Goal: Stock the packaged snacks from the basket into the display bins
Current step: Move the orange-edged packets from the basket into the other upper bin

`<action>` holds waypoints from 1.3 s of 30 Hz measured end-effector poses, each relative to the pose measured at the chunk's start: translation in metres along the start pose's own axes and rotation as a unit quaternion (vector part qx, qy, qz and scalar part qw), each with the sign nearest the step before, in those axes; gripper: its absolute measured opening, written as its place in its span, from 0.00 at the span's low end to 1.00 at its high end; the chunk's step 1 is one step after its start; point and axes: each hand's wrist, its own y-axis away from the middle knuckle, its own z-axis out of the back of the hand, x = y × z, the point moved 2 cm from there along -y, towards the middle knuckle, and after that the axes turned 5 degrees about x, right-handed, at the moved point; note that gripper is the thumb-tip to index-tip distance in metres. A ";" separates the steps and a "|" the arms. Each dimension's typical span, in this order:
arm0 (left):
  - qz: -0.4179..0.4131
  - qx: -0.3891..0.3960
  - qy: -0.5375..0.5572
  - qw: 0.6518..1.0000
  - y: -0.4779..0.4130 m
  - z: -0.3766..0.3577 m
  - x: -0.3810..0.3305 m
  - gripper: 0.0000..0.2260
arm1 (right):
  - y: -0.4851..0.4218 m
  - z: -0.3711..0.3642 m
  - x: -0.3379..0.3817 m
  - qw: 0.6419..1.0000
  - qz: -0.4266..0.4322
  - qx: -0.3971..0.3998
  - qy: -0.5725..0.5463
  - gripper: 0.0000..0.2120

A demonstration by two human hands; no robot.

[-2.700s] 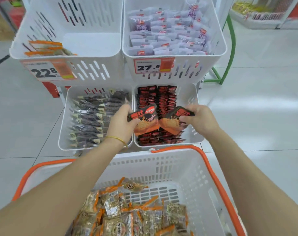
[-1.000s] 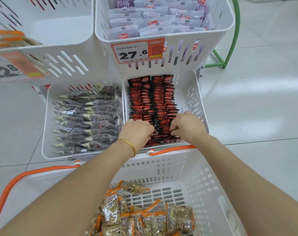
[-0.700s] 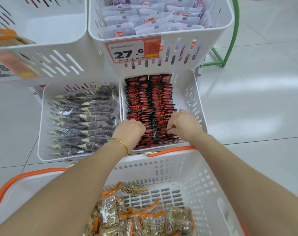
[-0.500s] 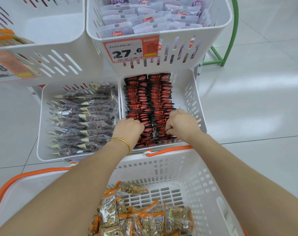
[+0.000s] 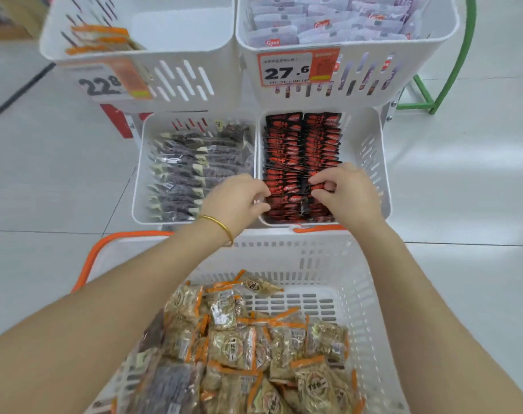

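Two rows of red-and-black foil snack packets (image 5: pixel 302 144) stand packed in the lower right white slotted plastic bin (image 5: pixel 371 150). Your right hand (image 5: pixel 348 194) is over the near end of the right row, its fingers (image 5: pixel 323 177) curled and pinching a packet top. Your left hand (image 5: pixel 238 198) is at the bin's near left corner, fingers curled; you cannot tell whether they grip anything. Tan orange-trimmed snack packets (image 5: pixel 233 348) lie in the white orange-handled basket (image 5: pixel 323 258) beneath your arms.
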 end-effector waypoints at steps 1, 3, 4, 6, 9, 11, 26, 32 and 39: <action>0.010 -0.015 0.032 0.999 0.024 0.009 0.004 0.09 | 0.012 0.000 0.016 0.999 0.010 0.010 -0.047 0.09; 0.043 -0.019 0.065 0.997 0.075 0.021 0.015 0.07 | 0.041 -0.011 0.048 0.986 0.025 0.081 -0.145 0.07; 0.064 -0.006 0.079 0.995 0.100 0.023 0.022 0.07 | 0.056 -0.023 0.059 0.975 0.024 0.130 -0.177 0.06; 0.107 0.045 0.095 0.989 0.149 0.027 0.036 0.07 | 0.081 -0.059 0.067 0.961 0.013 0.215 -0.172 0.05; 0.143 0.138 0.066 0.978 0.201 0.035 0.048 0.07 | 0.105 -0.117 0.055 0.963 -0.023 0.262 -0.059 0.08; 0.151 0.182 0.055 0.970 0.219 0.041 0.051 0.07 | 0.115 -0.148 0.041 0.967 -0.048 0.250 -0.003 0.12; 0.191 0.191 0.175 0.947 0.212 0.032 0.063 0.08 | 0.128 -0.190 0.026 0.991 -0.123 0.028 0.037 0.11; 0.202 0.144 0.208 0.946 0.209 0.037 0.057 0.09 | 0.141 -0.215 0.072 0.934 -0.182 0.224 -0.209 0.05; 0.227 0.077 0.280 0.930 0.203 0.060 0.065 0.09 | 0.146 -0.239 0.090 0.931 -0.200 0.264 -0.153 0.10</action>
